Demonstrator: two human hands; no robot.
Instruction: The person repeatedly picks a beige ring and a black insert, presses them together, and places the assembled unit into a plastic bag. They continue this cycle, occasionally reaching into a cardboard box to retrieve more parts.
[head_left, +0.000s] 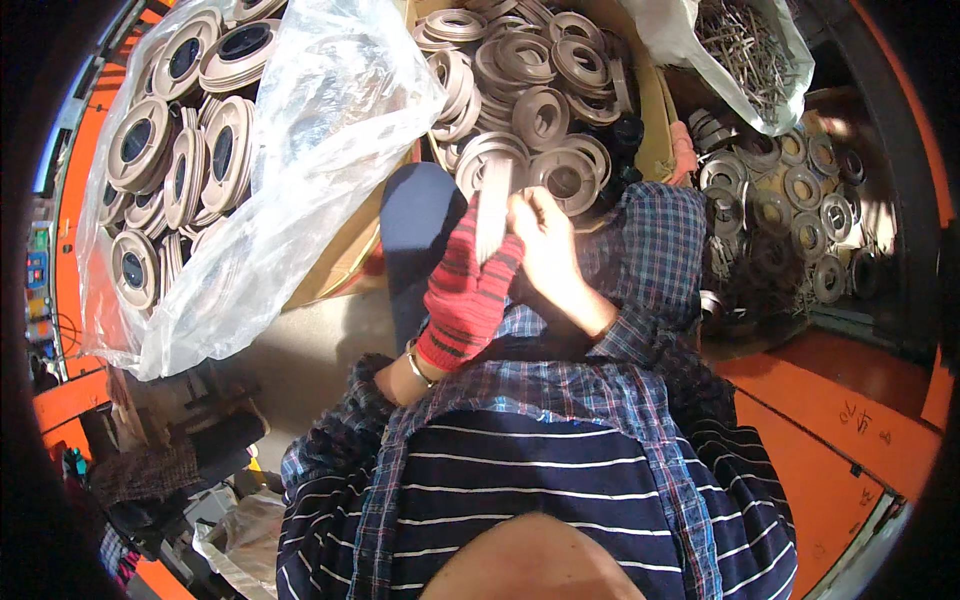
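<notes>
My left hand (pixel 468 285), in a red glove with dark stripes, is closed around a beige flanged ring (pixel 492 210) held upright and seen nearly edge-on. Right beside it, my bare right hand (pixel 545 240) has its fingers curled together close to the ring's right side. Whatever its fingertips pinch, if anything, is hidden. Both hands are above my lap, just in front of a cardboard box (pixel 655 125) filled with beige rings (pixel 540 118) of the same kind.
To the left, a clear plastic bag (pixel 330 110) lies open around stacked beige rings with dark centres (pixel 132 145). On the right are metallic rings (pixel 800 187) in a dark bin, below a white sack (pixel 790 85) of thin metal pieces. Orange panels (pixel 820 430) border the right side.
</notes>
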